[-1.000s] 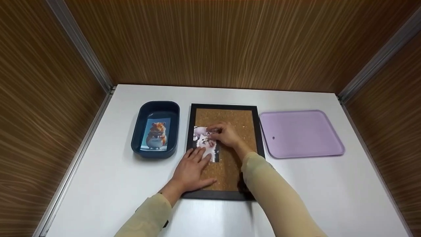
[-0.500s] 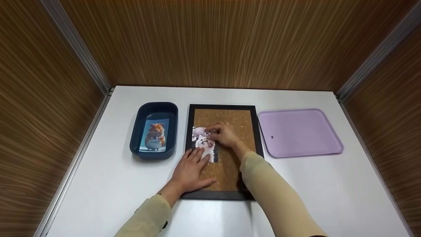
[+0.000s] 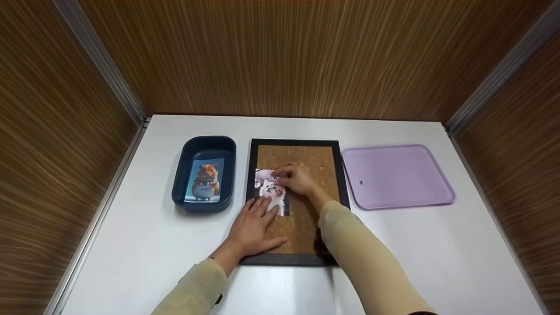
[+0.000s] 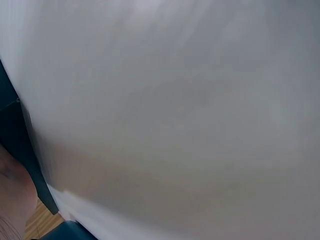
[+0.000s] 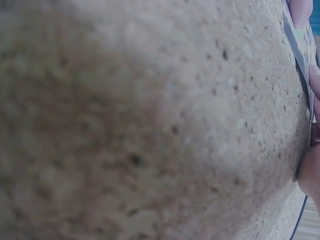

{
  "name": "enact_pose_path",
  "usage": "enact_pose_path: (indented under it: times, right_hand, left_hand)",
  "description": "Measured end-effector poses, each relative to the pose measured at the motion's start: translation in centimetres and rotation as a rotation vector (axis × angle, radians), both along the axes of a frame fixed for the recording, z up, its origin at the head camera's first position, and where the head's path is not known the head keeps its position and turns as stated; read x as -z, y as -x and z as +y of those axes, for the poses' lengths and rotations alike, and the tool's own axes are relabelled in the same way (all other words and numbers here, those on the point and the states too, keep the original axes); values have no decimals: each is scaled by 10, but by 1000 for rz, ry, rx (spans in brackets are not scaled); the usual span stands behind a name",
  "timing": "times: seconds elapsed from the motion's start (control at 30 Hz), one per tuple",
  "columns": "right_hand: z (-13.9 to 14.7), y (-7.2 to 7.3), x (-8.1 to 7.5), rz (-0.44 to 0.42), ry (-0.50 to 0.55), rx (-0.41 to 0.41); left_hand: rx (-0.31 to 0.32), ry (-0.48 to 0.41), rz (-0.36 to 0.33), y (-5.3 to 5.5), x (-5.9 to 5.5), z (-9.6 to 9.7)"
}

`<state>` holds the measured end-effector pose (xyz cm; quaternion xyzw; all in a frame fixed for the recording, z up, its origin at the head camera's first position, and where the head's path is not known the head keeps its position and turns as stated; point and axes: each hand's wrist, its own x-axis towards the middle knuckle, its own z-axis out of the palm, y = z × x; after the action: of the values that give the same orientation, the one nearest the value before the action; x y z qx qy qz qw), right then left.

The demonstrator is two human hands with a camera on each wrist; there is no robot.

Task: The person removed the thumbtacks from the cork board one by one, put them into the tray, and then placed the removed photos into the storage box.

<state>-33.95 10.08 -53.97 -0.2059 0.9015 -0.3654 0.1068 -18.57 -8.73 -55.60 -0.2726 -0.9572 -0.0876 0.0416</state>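
A photo of a white kitten (image 3: 270, 189) lies at the left side of a black-framed cork board (image 3: 306, 236). My left hand (image 3: 251, 226) is spread flat over the board's lower left, fingertips on the photo's bottom part and thumb on the cork. At the photo's top right, my right hand (image 3: 299, 178) has thumb and forefinger curled together around a small dark pin-like thing, mostly hidden by the fingers. The right wrist view shows the cork close up (image 5: 175, 110), with fingertips (image 5: 315, 80) on the photo at its right edge. The left wrist view shows mainly white tabletop.
Left of the board stands a deep blue tray (image 3: 179, 183) holding a hamster picture (image 3: 204, 180). A flat lilac tray (image 3: 402, 175) with a small dark spot (image 3: 361, 182) lies close to the board's right. Wood-patterned panels (image 3: 280, 61) enclose the white table (image 3: 131, 245).
Both hands keep their places on the board and photo. The head view has shifted only slightly.
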Motion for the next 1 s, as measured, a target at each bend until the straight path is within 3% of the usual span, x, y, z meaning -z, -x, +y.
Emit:
enact_pose_path:
  times: [1.0]
  right_hand:
    - [-2, 1, 1, 11, 6, 4]
  left_hand:
    - [-3, -11, 9, -1, 0, 0]
